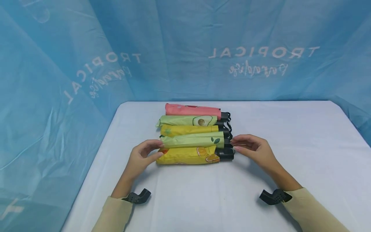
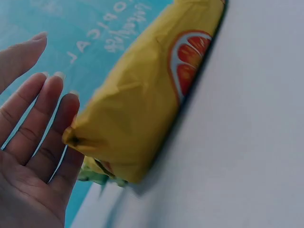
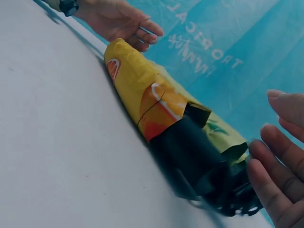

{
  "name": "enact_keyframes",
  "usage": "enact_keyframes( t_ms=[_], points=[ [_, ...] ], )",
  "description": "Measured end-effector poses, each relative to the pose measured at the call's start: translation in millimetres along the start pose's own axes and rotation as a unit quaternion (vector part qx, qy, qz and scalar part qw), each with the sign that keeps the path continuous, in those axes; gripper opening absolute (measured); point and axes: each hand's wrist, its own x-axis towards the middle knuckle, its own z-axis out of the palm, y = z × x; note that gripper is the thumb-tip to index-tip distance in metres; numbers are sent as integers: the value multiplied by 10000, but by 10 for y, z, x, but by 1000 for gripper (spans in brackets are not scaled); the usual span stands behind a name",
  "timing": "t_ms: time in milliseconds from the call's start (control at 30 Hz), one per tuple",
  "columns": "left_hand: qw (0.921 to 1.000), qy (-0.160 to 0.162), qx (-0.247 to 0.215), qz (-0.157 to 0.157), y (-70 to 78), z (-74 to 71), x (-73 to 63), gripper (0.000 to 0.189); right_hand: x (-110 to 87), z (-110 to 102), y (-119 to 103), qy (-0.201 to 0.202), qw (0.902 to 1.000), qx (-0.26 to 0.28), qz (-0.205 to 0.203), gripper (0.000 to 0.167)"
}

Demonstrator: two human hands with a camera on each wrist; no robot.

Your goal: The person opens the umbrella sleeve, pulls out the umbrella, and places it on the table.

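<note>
Several folded umbrellas lie side by side in a stack of rows, black handles to the right. Nearest me is a yellow umbrella with orange slices; behind it come a light green umbrella with leaves, a plain-looking yellow umbrella, a green avocado umbrella and a pink umbrella. My left hand is at the left ends of the front two, its fingers loosely bent and gripping nothing. By the handle ends, my right hand has relaxed fingers, close to or touching the green umbrella's handle.
A white-covered table carries the umbrellas. Blue curtains with mirrored white lettering hang behind the table and along its left side. Black wrist cameras are strapped on both wrists, over beige cuffs.
</note>
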Motion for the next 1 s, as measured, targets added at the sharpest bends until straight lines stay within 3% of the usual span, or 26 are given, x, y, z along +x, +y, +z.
enact_keyframes(
  t_ms=[200,533,667,833,1000],
  points=[
    [9995,-279,-172,-10,-111,15,-20,40,24,73,163,-125,9997,83,199,30],
    [9953,-938,-220,-63,-192,9,-32,47,13,92,195,-173,9991,207,341,34],
    [9943,-1059,143,-39,-185,53,-36,50,-18,91,201,-264,9986,216,393,36],
    [9928,-965,703,-29,-162,92,-37,47,-48,105,199,-267,9983,89,516,37],
    [9894,-967,1047,-276,-146,93,-59,51,-76,116,218,-408,9973,-132,588,35]
  ],
)
